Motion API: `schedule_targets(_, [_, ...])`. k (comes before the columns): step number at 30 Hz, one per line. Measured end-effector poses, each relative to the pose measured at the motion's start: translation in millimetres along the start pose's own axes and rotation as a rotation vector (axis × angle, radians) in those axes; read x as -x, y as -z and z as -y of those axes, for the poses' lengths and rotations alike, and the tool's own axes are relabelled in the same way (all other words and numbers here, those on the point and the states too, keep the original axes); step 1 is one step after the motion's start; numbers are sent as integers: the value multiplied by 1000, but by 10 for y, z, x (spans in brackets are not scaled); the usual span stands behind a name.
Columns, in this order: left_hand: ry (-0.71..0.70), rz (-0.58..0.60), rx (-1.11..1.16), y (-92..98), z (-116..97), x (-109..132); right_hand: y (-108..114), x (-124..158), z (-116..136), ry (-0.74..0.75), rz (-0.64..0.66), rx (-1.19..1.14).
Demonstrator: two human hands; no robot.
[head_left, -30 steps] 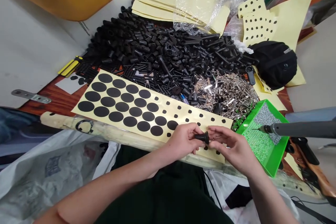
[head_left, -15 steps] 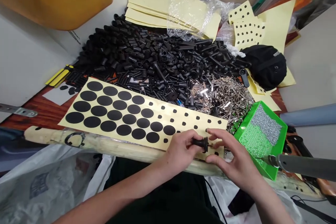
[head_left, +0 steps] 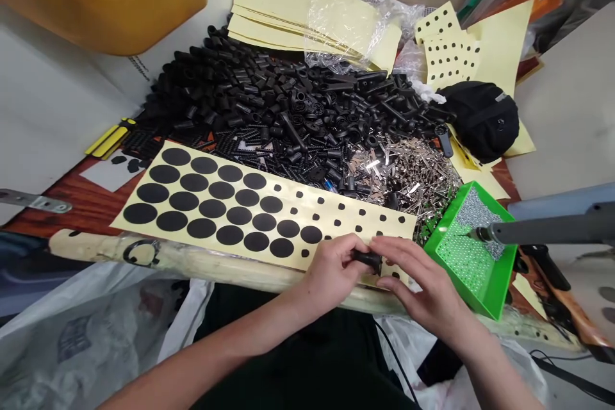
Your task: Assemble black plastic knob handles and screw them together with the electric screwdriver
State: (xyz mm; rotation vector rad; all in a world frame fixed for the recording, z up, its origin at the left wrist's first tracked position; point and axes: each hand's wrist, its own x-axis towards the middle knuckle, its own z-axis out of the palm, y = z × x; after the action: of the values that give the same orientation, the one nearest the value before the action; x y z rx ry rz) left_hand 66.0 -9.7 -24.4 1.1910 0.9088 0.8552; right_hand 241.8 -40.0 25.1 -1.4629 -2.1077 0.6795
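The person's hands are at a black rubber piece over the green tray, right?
No: the head view shows the left hand and right hand at the black rubber piece over the yellow sheet of black dots, not the green tray.

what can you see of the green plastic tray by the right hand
The green plastic tray is a shallow, bright, rectangular tray with raised walls, sitting at an angle beside the heap of silvery metal pieces. Its floor shows rows of small pale dots, and a patch of tiny silvery parts fills the far corner. The tip of a grey tool reaches over it, and the right hand is close but apart.
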Motion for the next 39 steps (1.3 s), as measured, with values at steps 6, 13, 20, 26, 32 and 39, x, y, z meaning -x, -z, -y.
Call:
schedule_targets(6, [-62,-4,-130,16,-9,10,-60,-75,76,-276,50,-87])
schedule_targets(13, [153,49,142,17,-21,-12,-59,-39,63,100,-58,54])
schedule_targets(20, [-67,56,-145,64,-28,23,-171,-103,168,-66,-172,61])
schedule_targets(26, [-136,-43,-253,55,-29,32,-337,-126,229,-374,-267,-161])
schedule_targets(32, [115,63,154,44,-65,19,-277,-94,223,-292,-338,-283])
schedule_targets(39, [146,72,340,84,-145,-30,-270,-93,186,-83,-437,-234])
